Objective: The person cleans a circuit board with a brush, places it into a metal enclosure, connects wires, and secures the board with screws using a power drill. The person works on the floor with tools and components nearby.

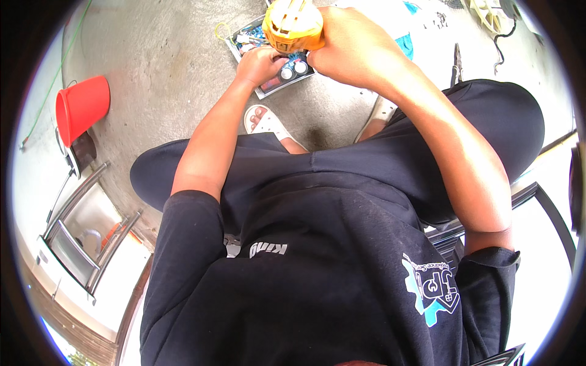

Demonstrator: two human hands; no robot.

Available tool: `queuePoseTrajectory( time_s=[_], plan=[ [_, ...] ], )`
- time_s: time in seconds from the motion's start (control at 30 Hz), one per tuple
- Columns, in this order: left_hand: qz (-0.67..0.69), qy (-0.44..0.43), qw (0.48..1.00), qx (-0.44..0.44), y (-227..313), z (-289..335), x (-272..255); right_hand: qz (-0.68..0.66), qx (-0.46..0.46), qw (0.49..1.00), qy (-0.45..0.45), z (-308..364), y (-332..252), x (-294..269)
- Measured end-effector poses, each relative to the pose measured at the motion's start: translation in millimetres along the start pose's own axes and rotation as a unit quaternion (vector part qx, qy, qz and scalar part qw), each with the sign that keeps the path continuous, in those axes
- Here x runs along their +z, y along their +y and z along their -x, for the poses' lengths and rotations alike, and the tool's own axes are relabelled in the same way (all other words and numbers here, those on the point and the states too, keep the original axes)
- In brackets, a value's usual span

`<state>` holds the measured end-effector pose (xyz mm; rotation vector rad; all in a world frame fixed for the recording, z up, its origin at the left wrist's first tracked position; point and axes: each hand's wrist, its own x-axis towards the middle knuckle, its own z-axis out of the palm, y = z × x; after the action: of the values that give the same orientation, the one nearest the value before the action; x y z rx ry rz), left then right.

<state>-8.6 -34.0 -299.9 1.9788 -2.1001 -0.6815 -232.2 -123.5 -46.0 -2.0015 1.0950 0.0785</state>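
Note:
A yellow power tool (293, 27) with slotted vents is gripped in my right hand (345, 46), its working end hidden from view. Below it on the floor lies a shallow grey tray-like housing (267, 93) containing a circuit board (247, 38). Two round white-topped capacitors (293, 69) stand near the housing's close end. My left hand (259, 66) reaches over the housing's left side with its fingers curled in by the board. What those fingers pinch is hidden.
On the concrete floor, my sandalled foot (262, 119) is close to the housing. A red bucket (83, 107) stands left. Pliers (456, 64), a black cable (502, 46), blue material (405, 46) and scattered small dark parts (436, 21) lie right. Metal tubing (79, 244) is at lower left.

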Motion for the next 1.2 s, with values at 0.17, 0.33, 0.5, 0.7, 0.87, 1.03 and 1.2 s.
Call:
queuePoseTrajectory(
  time_s=[0.17, 0.33, 0.5, 0.7, 0.87, 1.03, 1.2],
  plan=[
    [0.006, 0.005, 1.000, -0.021, 0.3, -0.2, 2.7, -0.016, -0.012, 1.000, 0.001, 2.1, 2.5, -3.0],
    [0.021, 0.017, 0.999, -0.033, -0.8, -0.2, 8.3, -0.033, -0.027, 0.999, 0.017, 3.1, 4.9, -2.8],
    [0.069, 0.056, 0.995, -0.055, -2.2, 0.2, 19.3, -0.025, -0.014, 1.000, 0.007, 3.4, 7.1, -2.0],
    [0.082, 0.097, 0.992, -0.027, 4.3, -1.2, 21.5, -0.035, -0.007, 0.999, -0.006, 2.6, 14.9, -2.3],
    [0.110, 0.060, 0.990, -0.071, 10.6, 5.1, 15.2, -0.002, -0.019, 0.998, 0.052, 0.3, 20.3, 15.7],
    [0.052, 0.039, 0.993, -0.096, 11.4, 3.6, 16.6, -0.030, -0.026, 0.997, 0.069, 5.1, 30.6, 17.1],
    [0.120, 0.117, 0.985, -0.044, 12.5, 0.0, 21.9, -0.043, -0.037, 0.996, 0.066, 13.8, 40.4, 9.4]
  ],
)
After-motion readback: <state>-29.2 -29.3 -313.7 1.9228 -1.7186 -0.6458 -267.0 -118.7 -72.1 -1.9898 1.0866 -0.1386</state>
